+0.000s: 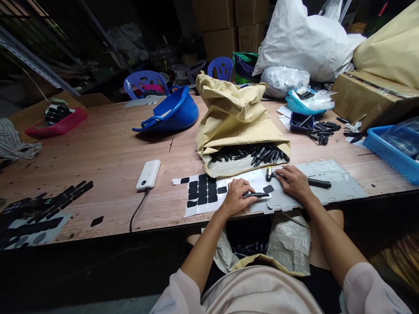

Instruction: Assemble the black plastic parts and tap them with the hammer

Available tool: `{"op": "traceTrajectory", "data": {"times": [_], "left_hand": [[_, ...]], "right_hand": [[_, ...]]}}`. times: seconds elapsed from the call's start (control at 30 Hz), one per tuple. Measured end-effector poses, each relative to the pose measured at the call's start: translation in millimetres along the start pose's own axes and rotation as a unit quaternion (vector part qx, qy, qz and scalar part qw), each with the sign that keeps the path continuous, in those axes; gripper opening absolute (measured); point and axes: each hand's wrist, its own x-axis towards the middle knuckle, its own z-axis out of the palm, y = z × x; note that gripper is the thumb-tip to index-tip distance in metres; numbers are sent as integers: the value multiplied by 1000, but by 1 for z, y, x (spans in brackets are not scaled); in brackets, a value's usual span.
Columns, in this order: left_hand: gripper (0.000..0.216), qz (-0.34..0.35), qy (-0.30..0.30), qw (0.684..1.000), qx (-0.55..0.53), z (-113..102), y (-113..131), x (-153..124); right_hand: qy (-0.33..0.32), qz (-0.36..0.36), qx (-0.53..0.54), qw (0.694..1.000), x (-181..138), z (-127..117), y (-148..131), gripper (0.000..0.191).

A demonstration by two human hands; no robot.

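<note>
My left hand (236, 195) rests at the table's near edge, fingers curled on a slim black pen-like part (258, 195) that lies across a white backing sheet (209, 205). Black rounded stickers (202, 192) sit in a grid on that sheet, and one loose black sticker (268, 189) lies just beyond the part. My right hand (293, 181) is pressed down beside it, fingers bent, touching the part's right end. A small hammer (307, 181) with a black handle lies under and beyond that hand.
A tan paper sack (235, 126) lies open with many black parts (258, 153) spilling at its mouth. A white power bank (148, 174) with a cable, a blue bowl (170, 113), a red tray (57, 122), blue baskets (389, 152) and cardboard boxes (366, 96) stand around. Another bag (262, 248) sits in my lap.
</note>
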Motion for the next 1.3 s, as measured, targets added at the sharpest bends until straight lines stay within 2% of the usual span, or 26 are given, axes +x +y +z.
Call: {"op": "traceTrajectory", "data": {"times": [0.2, 0.3, 0.4, 0.5, 0.57, 0.7, 0.83, 0.97, 1.1, 1.3], "left_hand": [[26, 84, -31, 996, 5, 19, 21, -55], [39, 87, -4, 996, 8, 18, 18, -52], [32, 25, 67, 997, 18, 3, 5, -18], [22, -98, 144, 983, 63, -15, -12, 34], [22, -164, 168, 966, 107, -24, -21, 67], [20, -214, 149, 950, 169, -29, -30, 110], [15, -228, 104, 949, 190, -25, -34, 123], [10, -195, 103, 959, 175, -24, -37, 114], [9, -138, 122, 973, 141, -27, -32, 78], [11, -45, 34, 997, 58, -18, -15, 21]], "right_hand": [[3, 1, -16, 1000, -2, 2, -1, 21], [3, 5, -20, 1000, -2, 3, -2, 21], [3, 9, -17, 1000, -2, 3, -2, 21], [0, 16, -10, 1000, -2, 4, -2, 21], [-2, 22, -5, 1000, -2, 5, -2, 20], [-9, 32, 4, 999, -2, 4, -2, 19], [-10, 33, 12, 999, -2, 3, -2, 18], [-9, 37, 15, 999, -2, 3, -4, 20], [-15, 44, 15, 999, -2, 3, -4, 21], [-18, 46, 12, 999, -3, 3, -3, 21]]}}
